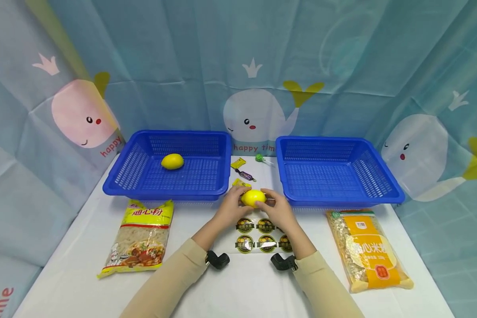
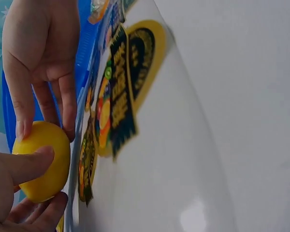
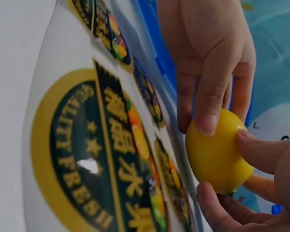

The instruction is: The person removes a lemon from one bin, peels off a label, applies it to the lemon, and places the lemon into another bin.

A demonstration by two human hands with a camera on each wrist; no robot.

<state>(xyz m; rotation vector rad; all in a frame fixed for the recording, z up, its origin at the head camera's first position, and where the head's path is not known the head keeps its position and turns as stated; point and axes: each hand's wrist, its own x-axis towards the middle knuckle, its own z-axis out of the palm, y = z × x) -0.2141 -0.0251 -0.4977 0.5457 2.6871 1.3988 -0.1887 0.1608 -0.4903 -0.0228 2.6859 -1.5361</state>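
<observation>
Grip: both my hands are on the lemon [image 1: 253, 198] — my left hand [image 1: 229, 207] pinches its 9 o'clock end with thumb and fingers, my right hand [image 1: 277, 210] pinches the 3 o'clock end the same way.
Where: I hold it just above the sticker sheet [image 1: 262, 236], at the middle of the white table [image 1: 238, 282], between the two baskets' near rims.
Long axis: runs 9 to 3 o'clock in the head view, level, one end toward each hand.
Lemon surface: smooth, matte yellow, egg-shaped; in the left wrist view my thumb lies flat across the lemon [image 2: 42, 160].
Stickers: round, dark with a yellow ring, glossy on a clear backing; the right wrist view shows a sticker [image 3: 94, 154] up close, with "QUALITY FRESH" readable.
Hidden: my fingers cover both tips of the lemon, so I cannot tell which is the stem end; one sticker is partly under my right wrist.
At 11 o'clock: left blue basket [image 1: 171, 164], perforated plastic, with a second lemon [image 1: 172, 161] lying in it, long axis also 9 to 3.
At 1 o'clock: right blue basket [image 1: 335, 172], same mesh walls.
At 12 o'clock: small wrapped candies [image 1: 242, 170] and a green lollipop [image 1: 260, 158], too small to read.
At 8 o'clock: pasta bag [image 1: 141, 238], crinkly plastic.
At 4 o'clock: orange-label bag [image 1: 367, 249], clear and grainy.
</observation>
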